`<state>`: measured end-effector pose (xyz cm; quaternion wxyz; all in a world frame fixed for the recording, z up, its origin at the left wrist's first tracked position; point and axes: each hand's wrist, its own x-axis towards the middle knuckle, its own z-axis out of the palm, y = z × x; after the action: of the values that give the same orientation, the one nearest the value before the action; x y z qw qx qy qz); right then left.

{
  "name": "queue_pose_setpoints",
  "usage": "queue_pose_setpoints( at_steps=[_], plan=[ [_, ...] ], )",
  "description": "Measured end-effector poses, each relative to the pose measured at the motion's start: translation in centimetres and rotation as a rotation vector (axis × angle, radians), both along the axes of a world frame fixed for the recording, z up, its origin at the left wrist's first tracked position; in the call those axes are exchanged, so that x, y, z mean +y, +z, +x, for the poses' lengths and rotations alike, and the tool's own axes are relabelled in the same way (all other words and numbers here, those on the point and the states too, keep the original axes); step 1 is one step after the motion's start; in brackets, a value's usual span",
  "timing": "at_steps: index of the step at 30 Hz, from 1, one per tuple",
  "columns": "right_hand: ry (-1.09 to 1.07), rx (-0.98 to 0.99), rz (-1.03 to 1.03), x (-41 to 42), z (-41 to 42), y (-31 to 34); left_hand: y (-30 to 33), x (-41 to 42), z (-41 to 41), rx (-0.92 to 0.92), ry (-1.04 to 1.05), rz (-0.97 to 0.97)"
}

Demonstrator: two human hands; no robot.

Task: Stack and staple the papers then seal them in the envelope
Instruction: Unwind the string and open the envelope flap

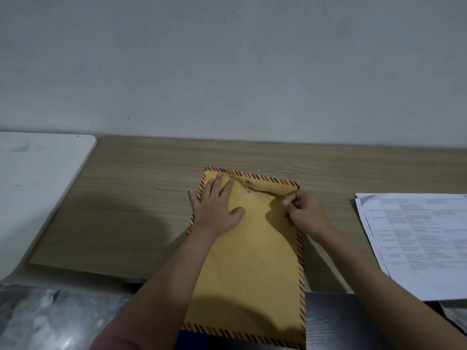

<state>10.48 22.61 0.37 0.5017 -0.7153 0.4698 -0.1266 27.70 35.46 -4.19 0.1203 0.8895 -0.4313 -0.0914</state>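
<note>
the printed text on the loose papers at the right is too small to read. the tan envelope with striped edges lies on the wooden table; the left hand presses it flat, fingers straight, while the right hand pinches the closure string near the flap.

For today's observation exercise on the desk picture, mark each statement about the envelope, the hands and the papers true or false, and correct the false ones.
1. The left hand lies flat on the envelope. True.
2. The right hand rests open on the printed papers. False: its fingers pinch the thin string near the envelope's flap.
3. The printed papers lie to the right of the envelope. True.
4. The envelope is plain white. False: it is brown with a striped border.
5. The envelope stands upright against the wall. False: it lies flat on the wooden table.
</note>
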Motion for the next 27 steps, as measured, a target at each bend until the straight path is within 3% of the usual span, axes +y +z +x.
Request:
queue_pose_setpoints(
  at_steps=[6, 10, 15, 22, 27],
  plan=[
    [-0.031, 0.003, -0.220, -2.1, 0.3, 0.8, 0.6, 0.6, -0.3, 0.020, -0.063, 0.041],
    [0.171, 0.076, -0.393, -2.5, 0.7, 1.2, 0.7, 1.5, -0.5, 0.059, -0.076, 0.064],
    [0.368, 0.227, -0.451, -2.9, 0.8, 1.4, 0.6, 1.9, -0.9, 0.039, -0.060, 0.063],
    [0.322, 0.154, -0.531, -2.7, 0.4, 1.7, 0.5, 2.0, -0.9, 0.046, -0.061, 0.050],
    [0.177, 0.093, -0.506, -2.7, 1.1, 2.1, 0.6, 2.1, -0.9, 0.035, -0.076, 0.043]
  ],
)
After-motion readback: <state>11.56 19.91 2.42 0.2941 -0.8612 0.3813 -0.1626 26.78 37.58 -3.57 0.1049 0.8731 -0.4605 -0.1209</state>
